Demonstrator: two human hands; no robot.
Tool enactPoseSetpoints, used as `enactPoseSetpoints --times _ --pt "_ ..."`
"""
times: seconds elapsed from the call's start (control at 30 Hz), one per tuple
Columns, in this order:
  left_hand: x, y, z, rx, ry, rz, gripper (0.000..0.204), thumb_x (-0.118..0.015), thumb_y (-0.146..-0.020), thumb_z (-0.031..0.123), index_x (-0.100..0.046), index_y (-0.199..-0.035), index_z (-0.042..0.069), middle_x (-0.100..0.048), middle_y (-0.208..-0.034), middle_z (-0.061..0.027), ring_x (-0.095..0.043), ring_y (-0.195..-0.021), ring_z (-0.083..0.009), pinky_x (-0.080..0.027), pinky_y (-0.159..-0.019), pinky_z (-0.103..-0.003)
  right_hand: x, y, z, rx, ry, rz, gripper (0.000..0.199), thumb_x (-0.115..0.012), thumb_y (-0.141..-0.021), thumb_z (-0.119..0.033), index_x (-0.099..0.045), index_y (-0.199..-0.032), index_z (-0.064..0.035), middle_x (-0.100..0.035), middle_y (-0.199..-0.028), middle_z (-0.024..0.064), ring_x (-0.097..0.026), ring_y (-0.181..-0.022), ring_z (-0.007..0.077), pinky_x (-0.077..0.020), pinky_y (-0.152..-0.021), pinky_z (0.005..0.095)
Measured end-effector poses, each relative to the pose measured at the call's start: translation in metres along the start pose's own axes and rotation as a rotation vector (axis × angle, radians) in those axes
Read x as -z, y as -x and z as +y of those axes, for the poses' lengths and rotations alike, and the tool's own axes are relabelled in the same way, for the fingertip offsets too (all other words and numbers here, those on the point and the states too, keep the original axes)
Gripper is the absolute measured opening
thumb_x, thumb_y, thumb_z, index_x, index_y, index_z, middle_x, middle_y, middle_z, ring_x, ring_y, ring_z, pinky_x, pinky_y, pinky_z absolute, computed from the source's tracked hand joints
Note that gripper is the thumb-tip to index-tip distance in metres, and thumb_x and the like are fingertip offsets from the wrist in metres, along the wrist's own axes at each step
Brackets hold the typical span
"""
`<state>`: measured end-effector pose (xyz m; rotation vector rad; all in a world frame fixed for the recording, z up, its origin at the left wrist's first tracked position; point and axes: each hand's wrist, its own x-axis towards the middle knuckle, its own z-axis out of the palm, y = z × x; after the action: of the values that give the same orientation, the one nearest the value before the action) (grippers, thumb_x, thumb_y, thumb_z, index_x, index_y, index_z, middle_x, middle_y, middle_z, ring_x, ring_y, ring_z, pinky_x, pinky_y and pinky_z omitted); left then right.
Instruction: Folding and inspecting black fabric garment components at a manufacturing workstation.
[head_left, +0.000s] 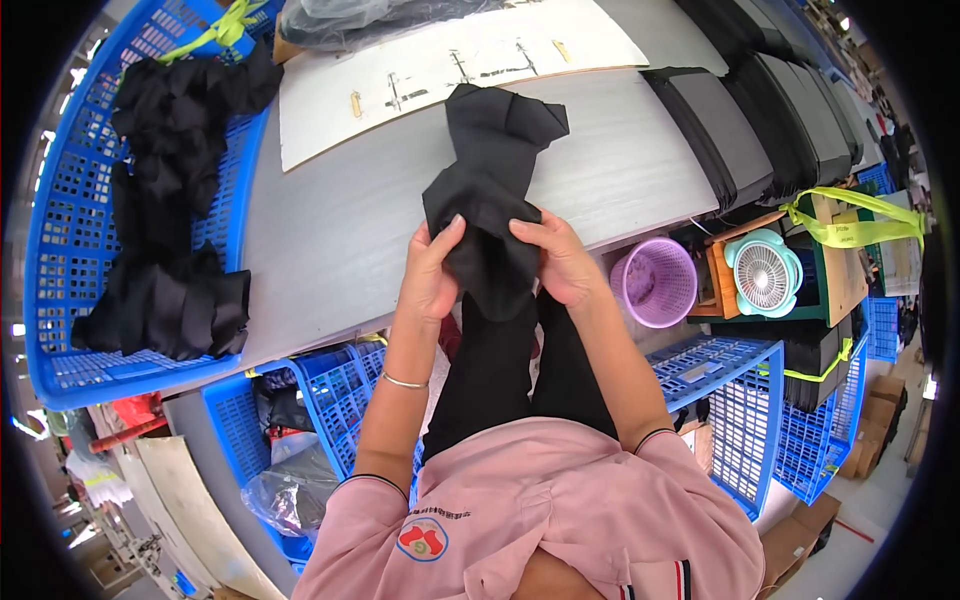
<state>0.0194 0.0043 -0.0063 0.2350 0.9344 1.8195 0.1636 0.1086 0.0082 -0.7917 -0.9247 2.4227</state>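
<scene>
A piece of black fabric (492, 180) spans from the grey tabletop (340, 240) over its front edge. Its far end lies folded on the table, and its near part hangs above my lap. My left hand (434, 268) pinches the cloth's left side between thumb and fingers. On the opposite side my right hand (558, 258) grips it the same way, thumb on top. The fingers of both hands are partly hidden behind the cloth. Between the hands the fabric sags into a dark fold.
A blue basket (60, 270) with crumpled black fabric (170, 190) stands at the left. Beyond lies a white board (440, 70). Black stacked pieces (720, 130) line the table's right side. A purple basket (655, 283) and a small fan (767, 273) stand at the right, above blue crates (740, 430).
</scene>
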Motion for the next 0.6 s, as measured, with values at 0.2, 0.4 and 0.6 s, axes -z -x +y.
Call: enactPoseSetpoints --times 0.2,0.4,0.6 --pt "0.010 -0.009 -0.005 0.123 0.423 -0.255 0.051 -0.071 -0.090 0.024 -0.053 -0.135 0.006 -0.061 -0.129 -0.0072 -0.058 -0.119 -0.0218 -0.047 -0.103 -0.038 0.040 -0.003 -0.010 0.306 0.235 0.104 0.022 -0.069 -0.087 -0.008 -0.060 -0.105 -0.0040 -0.066 -0.099 0.0037 -0.062 -0.089 0.0098 -0.0510 -0.077 0.0260" --pt "0.011 -0.021 -0.002 0.015 -0.128 -0.098 0.046 -0.069 -0.084 -0.004 -0.058 -0.128 0.002 -0.063 -0.121 -0.0077 -0.063 -0.106 -0.0158 -0.052 -0.094 -0.028 0.044 0.001 -0.016 -0.102 -0.262 -0.160 0.045 -0.064 -0.095 -0.030 -0.054 -0.129 -0.0042 -0.063 -0.122 0.0047 -0.062 -0.108 0.0148 -0.0514 -0.085 0.0310" --pt "0.000 -0.019 -0.010 -0.142 -0.356 0.019 0.043 -0.063 -0.082 -0.015 -0.060 -0.123 -0.001 -0.066 -0.112 -0.0065 -0.062 -0.101 -0.0113 -0.050 -0.090 -0.024 0.045 -0.004 -0.008 -0.049 -0.156 -0.227 0.046 -0.067 -0.093 -0.030 -0.054 -0.130 -0.0064 -0.063 -0.121 0.0023 -0.061 -0.108 0.0129 -0.0506 -0.086 0.0293"
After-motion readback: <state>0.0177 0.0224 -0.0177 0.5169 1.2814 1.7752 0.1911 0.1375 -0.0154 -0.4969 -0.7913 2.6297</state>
